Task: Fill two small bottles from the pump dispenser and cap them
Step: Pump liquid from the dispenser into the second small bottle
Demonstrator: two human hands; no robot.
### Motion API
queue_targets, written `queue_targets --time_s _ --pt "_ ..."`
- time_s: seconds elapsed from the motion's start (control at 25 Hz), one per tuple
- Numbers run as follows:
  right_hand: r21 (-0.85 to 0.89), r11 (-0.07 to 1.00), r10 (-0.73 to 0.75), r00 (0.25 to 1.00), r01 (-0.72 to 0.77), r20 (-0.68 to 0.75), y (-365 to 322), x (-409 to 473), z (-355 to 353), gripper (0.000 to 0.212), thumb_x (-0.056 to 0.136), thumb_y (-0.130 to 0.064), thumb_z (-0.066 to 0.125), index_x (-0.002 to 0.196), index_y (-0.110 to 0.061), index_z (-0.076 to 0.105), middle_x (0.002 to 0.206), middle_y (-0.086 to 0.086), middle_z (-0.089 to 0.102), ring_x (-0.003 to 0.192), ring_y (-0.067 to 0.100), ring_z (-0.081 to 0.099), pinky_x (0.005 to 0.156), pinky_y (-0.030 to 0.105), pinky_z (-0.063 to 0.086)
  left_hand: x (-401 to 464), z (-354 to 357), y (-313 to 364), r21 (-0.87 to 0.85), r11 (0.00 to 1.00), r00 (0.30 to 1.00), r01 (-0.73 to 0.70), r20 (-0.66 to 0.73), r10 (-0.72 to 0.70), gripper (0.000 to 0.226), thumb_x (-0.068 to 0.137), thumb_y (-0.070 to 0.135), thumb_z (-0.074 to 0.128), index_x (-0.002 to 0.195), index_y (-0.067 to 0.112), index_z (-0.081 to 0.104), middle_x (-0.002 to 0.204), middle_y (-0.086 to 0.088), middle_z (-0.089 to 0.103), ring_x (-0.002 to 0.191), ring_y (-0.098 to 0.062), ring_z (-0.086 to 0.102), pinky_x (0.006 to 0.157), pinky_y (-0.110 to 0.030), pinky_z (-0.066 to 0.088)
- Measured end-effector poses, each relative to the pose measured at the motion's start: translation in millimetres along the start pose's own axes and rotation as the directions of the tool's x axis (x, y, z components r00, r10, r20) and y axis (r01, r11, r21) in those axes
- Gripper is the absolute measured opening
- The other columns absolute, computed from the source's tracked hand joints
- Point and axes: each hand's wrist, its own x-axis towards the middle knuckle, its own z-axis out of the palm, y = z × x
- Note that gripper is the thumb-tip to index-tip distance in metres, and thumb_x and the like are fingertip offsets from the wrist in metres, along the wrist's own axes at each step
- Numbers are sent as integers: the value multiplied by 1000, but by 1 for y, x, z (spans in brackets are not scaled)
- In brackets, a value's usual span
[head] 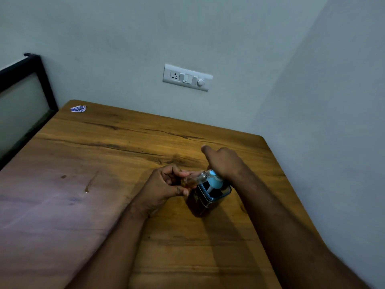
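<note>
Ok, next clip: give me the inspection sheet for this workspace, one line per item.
Surface: wooden table in a wall corner, with a streak and drips of liquid on its left part.
Job's things: small clear bottle, tilted, mouth at the nozzle of the pump dispenser, which holds dark liquid; second bottle and caps not seen.
Clutter: blue-white wrapper at the far left corner.
Grips: left hand pinches the bottle; right hand presses on the blue pump head.
Cables: nothing seen.
Surroundings: switch and socket plate on the wall; black-framed panel at left.
</note>
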Motion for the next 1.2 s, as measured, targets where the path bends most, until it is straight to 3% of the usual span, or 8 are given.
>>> queue_targets --time_s 0.16,0.36,0.52,0.64,0.8,0.88,1.08,1.2 --pt "26 998 51 990 -55 132 -6 -3 -5 85 106 -73 41 139 0 70 140 25 70 117 42 72 89 44 60 -1 1 -1 12 1000 1000 10 1 -10 55 53 23 103 93 7 68 118 -14 79 101 -23 78 80 -35 65" --pt "-13 1000 7 997 -8 -79 0 -8 3 85 106 -75 34 110 -4 80 116 18 79 97 32 71 86 41 55 -1 -1 1 4 1000 1000 -11 7 11 52 53 23 103 92 9 71 115 -11 80 109 -22 77 81 -33 65" --pt "18 1000 11 999 -12 50 -4 -8 -4 95 104 -81 30 130 -2 75 139 23 72 122 41 70 108 53 56 -3 3 0 19 1000 1000 -15 -21 15 45 50 28 104 87 23 78 115 -9 80 107 -21 77 83 -33 64" --pt "29 999 29 994 -32 106 -5 -9 -5 98 103 -82 27 140 -2 71 147 25 67 130 43 66 113 57 53 -4 3 0 21 1000 1000 -18 -7 18 44 52 28 103 87 24 78 115 -8 80 103 -21 78 82 -33 64" --pt "23 999 31 997 -29 -73 0 -8 3 92 103 -81 29 104 -5 82 116 18 79 101 35 73 97 48 61 -3 2 1 4 1000 1000 -12 8 12 44 52 23 103 87 20 76 116 -10 80 96 -22 80 76 -32 65" --pt "13 1000 7 994 -6 -107 1 -10 5 93 103 -82 27 98 -7 81 111 16 80 97 32 74 94 46 61 -5 2 2 11 1000 1000 -8 -5 8 45 50 26 104 85 20 76 115 -9 80 97 -21 80 75 -31 65" --pt "17 1000 20 997 -21 75 -8 -12 -5 99 104 -82 25 139 -2 71 147 25 67 129 43 67 112 57 54 -9 7 3 32 1000 1000 2 -21 -1 46 49 27 104 85 21 76 120 -13 78 99 -23 79 78 -34 65" --pt "25 999 42 994 -44 103 -7 -11 -4 97 104 -81 29 142 -2 69 149 26 65 131 43 66 113 57 54 -10 9 6 25 1000 1000 -3 -11 4 43 51 28 104 84 24 77 117 -8 80 96 -20 80 77 -32 64"
